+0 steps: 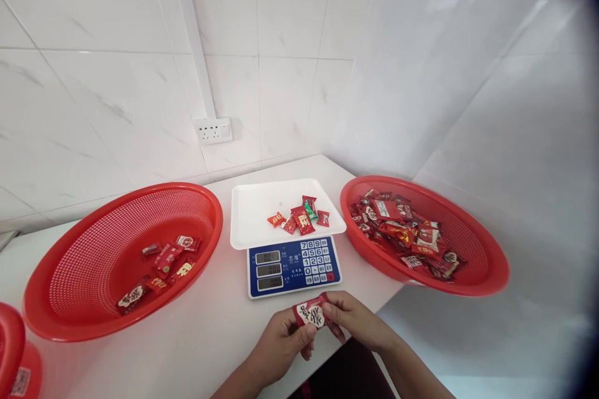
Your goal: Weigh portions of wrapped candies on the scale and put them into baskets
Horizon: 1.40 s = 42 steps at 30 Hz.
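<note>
Between my left hand (pixel 285 344) and my right hand (pixel 353 318) is a red candy packet (pixel 311 313) with white lettering patches, pinched at both ends just in front of the scale. The digital scale (pixel 287 280) has a blue keypad panel and dim displays. On its white weighing tray (pixel 255 215) lie several small wrapped candies (pixel 303 220), mostly red with one green. To the right, a red mesh basket (pixel 486 268) holds a heap of candy packets (pixel 402 224). The red mesh basket (pixel 93 255) at left has a few wrapped candies (pixel 167 259).
Part of another red container (pixel 12 349) shows at the lower left edge. All stands on a white table (pixel 187 349) against a tiled wall (pixel 112 93) with a power socket (pixel 214 131). The right basket overhangs the table's right edge.
</note>
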Available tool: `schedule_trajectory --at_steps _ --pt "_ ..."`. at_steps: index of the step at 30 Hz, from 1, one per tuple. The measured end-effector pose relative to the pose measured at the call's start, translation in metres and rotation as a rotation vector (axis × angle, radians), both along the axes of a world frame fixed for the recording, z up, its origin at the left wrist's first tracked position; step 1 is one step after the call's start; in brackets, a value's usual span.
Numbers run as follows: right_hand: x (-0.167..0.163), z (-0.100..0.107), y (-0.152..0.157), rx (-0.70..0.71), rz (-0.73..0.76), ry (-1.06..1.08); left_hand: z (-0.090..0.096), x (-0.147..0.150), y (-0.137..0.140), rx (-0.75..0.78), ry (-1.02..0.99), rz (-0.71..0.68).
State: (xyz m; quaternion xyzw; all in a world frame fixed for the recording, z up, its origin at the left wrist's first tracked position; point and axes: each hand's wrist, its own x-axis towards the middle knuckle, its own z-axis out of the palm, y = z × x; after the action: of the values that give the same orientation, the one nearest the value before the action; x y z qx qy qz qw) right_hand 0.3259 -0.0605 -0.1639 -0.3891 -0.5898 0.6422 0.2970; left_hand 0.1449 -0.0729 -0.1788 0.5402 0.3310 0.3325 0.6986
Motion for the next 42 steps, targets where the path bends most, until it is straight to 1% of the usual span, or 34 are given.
schedule_trajectory --at_steps 3,5,7,8,10,13,16,18,19,21,23,25,27,29,32,36,39,42 --pt "-0.002 0.017 0.008 0.091 -0.074 -0.078 -0.003 -0.002 0.003 0.006 -0.046 0.074" --pt "-0.006 0.03 0.019 0.107 -0.206 -0.072 -0.003 -0.004 0.005 0.02 -0.066 0.123" --pt "-0.014 0.043 0.034 0.098 -0.366 0.006 -0.003 -0.005 0.006 0.028 -0.066 0.139" --pt "-0.017 0.049 0.042 0.088 -0.416 0.057 -0.002 -0.005 0.006 0.025 -0.064 0.139" --pt "-0.024 0.059 0.054 0.06 -0.437 0.13 -0.002 -0.005 0.006 0.003 -0.059 0.123" --pt "-0.031 0.064 0.057 0.01 -0.328 0.112 -0.002 -0.003 0.005 -0.027 -0.062 0.097" --pt "-0.03 0.055 0.043 0.009 -0.162 -0.008 -0.003 -0.002 0.005 -0.032 -0.068 0.077" --pt "-0.025 0.043 0.029 0.015 -0.07 -0.067 -0.003 -0.002 0.005 -0.024 -0.066 0.055" --pt "-0.022 0.036 0.022 0.015 -0.055 -0.077 -0.003 -0.002 0.005 -0.019 -0.064 0.042" --pt "-0.015 0.02 0.011 0.011 -0.097 -0.075 -0.003 -0.002 0.005 -0.017 -0.054 0.016" --pt "-0.009 0.003 0.002 0.016 -0.174 -0.093 -0.002 -0.002 0.005 -0.02 -0.041 -0.002" --pt "-0.007 -0.013 -0.004 0.046 -0.234 -0.171 -0.001 -0.003 0.005 -0.023 -0.029 -0.014" --pt "-0.008 -0.027 -0.008 0.129 -0.281 -0.276 0.0 -0.003 0.004 -0.029 -0.022 -0.027" --pt "-0.013 -0.037 -0.013 0.25 -0.326 -0.363 0.001 -0.003 0.003 -0.042 -0.018 -0.042" --pt "-0.021 -0.045 -0.018 0.426 -0.364 -0.461 0.002 -0.002 0.003 -0.055 -0.016 -0.067" --pt "-0.024 -0.045 -0.021 0.586 -0.374 -0.542 0.002 -0.002 0.004 -0.058 -0.019 -0.088" --pt "-0.023 -0.046 -0.021 0.657 -0.388 -0.572 0.001 -0.002 0.005 -0.061 -0.02 -0.095" --pt "-0.024 -0.05 -0.021 0.678 -0.396 -0.608 0.0 -0.002 0.006 -0.065 -0.022 -0.097"
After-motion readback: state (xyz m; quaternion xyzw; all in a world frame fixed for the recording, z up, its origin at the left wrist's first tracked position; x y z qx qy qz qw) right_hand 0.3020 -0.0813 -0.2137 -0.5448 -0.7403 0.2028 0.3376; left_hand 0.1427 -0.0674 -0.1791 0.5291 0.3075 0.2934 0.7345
